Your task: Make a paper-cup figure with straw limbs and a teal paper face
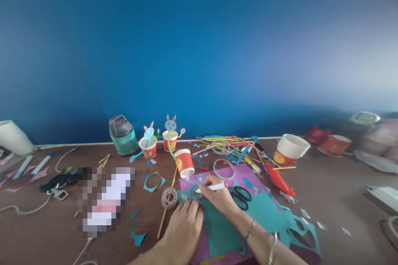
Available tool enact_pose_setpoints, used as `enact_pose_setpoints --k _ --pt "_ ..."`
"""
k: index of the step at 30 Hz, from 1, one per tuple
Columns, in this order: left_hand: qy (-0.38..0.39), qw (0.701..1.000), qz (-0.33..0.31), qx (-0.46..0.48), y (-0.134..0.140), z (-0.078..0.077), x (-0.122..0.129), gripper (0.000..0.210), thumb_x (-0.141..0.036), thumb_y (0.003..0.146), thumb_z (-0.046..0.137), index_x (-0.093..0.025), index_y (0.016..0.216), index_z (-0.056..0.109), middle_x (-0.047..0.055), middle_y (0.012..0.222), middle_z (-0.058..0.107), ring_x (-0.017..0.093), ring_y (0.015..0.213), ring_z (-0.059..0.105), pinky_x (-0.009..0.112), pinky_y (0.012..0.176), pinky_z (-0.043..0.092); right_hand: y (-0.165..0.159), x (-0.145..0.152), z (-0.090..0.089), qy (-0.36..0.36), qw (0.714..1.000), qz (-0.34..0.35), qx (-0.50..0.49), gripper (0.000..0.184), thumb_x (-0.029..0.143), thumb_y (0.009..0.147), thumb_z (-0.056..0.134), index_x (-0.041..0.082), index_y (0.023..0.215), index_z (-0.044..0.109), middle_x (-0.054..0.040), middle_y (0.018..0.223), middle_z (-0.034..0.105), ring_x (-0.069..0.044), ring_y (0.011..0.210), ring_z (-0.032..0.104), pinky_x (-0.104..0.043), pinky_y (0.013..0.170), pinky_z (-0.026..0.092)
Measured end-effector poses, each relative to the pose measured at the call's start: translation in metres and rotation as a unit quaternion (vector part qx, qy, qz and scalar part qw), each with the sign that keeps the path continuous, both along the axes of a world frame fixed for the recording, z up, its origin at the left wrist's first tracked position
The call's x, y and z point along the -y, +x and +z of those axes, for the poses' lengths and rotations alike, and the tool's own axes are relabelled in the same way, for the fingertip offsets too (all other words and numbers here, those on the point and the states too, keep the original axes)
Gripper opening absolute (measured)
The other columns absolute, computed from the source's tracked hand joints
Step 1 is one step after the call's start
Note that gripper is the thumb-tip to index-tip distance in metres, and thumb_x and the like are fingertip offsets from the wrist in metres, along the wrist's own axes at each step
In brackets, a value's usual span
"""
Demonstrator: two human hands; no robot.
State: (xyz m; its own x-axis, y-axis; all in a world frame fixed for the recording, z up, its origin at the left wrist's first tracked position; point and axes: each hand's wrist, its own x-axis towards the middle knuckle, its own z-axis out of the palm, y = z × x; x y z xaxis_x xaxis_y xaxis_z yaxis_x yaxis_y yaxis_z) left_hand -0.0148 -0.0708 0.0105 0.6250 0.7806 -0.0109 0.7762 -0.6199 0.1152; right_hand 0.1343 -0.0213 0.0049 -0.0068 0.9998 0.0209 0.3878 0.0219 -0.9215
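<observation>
My right hand grips a white marker with a red end, its tip on a teal paper sheet. Faint curved lines show on the sheet around the tip. Pressed down at the sheet's left edge, my left hand lies with fingers stretched forward, holding nothing. Under the teal sheet is a purple sheet. Black-handled scissors lie beside my right hand, their blades hidden. A tape roll sits just left of the sheet. Ahead, a red and white paper cup is tipped over.
Two paper cups with cat-faced paper figures stand at the back, near a teal bottle. Colourful pipe cleaners lie behind the sheets. On the right are a large paper cup and cut teal scraps. A blue panel rises behind.
</observation>
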Motion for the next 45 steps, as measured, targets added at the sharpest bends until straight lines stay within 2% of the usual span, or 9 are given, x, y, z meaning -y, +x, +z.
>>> enact_pose_setpoints --k 6,10,13,16,19,23,27,37,45 --pt "-0.003 1.0 0.003 0.019 0.0 0.007 0.001 0.026 -0.007 0.087 0.04 -0.014 0.101 0.06 0.009 0.103 0.058 0.024 0.095 0.054 0.042 0.087 0.049 0.006 -0.002 -0.005 0.057 0.998 0.033 -0.025 0.036 0.048 0.087 0.044 0.019 0.071 0.057 0.0029 0.047 0.053 -0.013 0.046 0.05 -0.024 0.051 0.039" --pt "0.005 1.0 0.006 0.022 0.002 0.01 0.005 0.024 -0.01 0.086 0.043 -0.012 0.102 0.06 0.012 0.11 0.058 0.025 0.107 0.051 0.041 0.099 0.042 0.011 0.002 -0.004 0.157 0.984 0.049 0.07 0.027 0.032 0.087 0.043 0.017 0.096 0.064 -0.007 0.087 0.067 -0.019 0.079 0.061 -0.029 0.073 0.047" --pt "0.014 0.999 -0.01 0.039 -0.001 0.025 0.012 0.023 -0.017 0.086 0.046 -0.011 0.105 0.059 0.013 0.112 0.058 0.026 0.111 0.049 0.042 0.102 0.039 0.014 0.006 -0.003 0.202 0.958 0.102 0.177 0.047 0.012 0.073 0.046 0.016 0.118 0.057 -0.0111 0.111 0.061 -0.023 0.103 0.054 -0.035 0.091 0.043" --pt "0.019 0.993 0.017 0.113 -0.021 0.046 0.013 0.025 -0.019 0.087 0.045 -0.018 0.107 0.059 0.008 0.113 0.058 0.022 0.109 0.051 0.039 0.1 0.041 0.014 0.01 -0.004 0.183 0.936 0.134 0.269 0.075 0.003 0.055 0.047 0.014 0.129 0.05 -0.0119 0.111 0.058 -0.025 0.104 0.051 -0.037 0.093 0.042" --pt "0.07 0.981 0.098 0.15 -0.071 0.056 0.003 0.033 -0.016 0.088 0.036 -0.021 0.111 0.059 0.007 0.112 0.059 0.019 0.103 0.054 0.036 0.095 0.044 0.012 0.011 -0.008 0.175 0.928 0.123 0.306 0.073 -0.001 0.06 0.042 0.019 0.129 0.053 -0.0107 0.104 0.058 -0.023 0.097 0.052 -0.035 0.088 0.044" --pt "0.23 0.927 0.273 0.117 -0.161 0.035 -0.009 0.04 -0.026 0.088 0.033 -0.011 0.114 0.06 0.017 0.118 0.056 0.028 0.113 0.051 0.046 0.1 0.04 0.01 0.007 -0.018 0.184 0.931 0.071 0.306 0.071 -0.007 0.066 0.032 0.021 0.127 0.056 -0.0096 0.098 0.06 -0.021 0.094 0.053 -0.035 0.089 0.044" --pt "0.193 0.906 0.371 0.062 -0.206 0.005 -0.002 0.05 -0.035 0.091 0.028 -0.012 0.129 0.051 0.017 0.132 0.049 0.031 0.124 0.044 0.047 0.099 0.041 0.01 0.003 -0.022 0.183 0.94 0.053 0.282 0.066 -0.006 0.065 0.034 0.016 0.123 0.057 -0.0104 0.106 0.06 -0.021 0.106 0.052 -0.035 0.097 0.042" --pt "0.057 0.908 0.414 -0.017 -0.19 0.005 0.006 0.05 -0.035 0.095 0.026 -0.017 0.138 0.042 0.019 0.144 0.035 0.03 0.131 0.038 0.043 0.102 0.038 0.012 0.001 -0.022 0.173 0.952 0.054 0.247 0.055 -0.003 0.066 0.034 0.017 0.107 0.064 -0.0095 0.099 0.061 -0.021 0.101 0.056 -0.036 0.094 0.045" --pt "0.05 0.907 0.419 0.006 -0.194 0.006 0.005 0.054 -0.042 0.094 0.024 -0.017 0.141 0.036 0.018 0.145 0.033 0.03 0.134 0.033 0.043 0.101 0.037 0.012 0.002 -0.022 0.178 0.954 0.048 0.236 0.053 -0.003 0.064 0.034 0.017 0.103 0.065 -0.009 0.097 0.061 -0.021 0.1 0.057 -0.035 0.092 0.045"
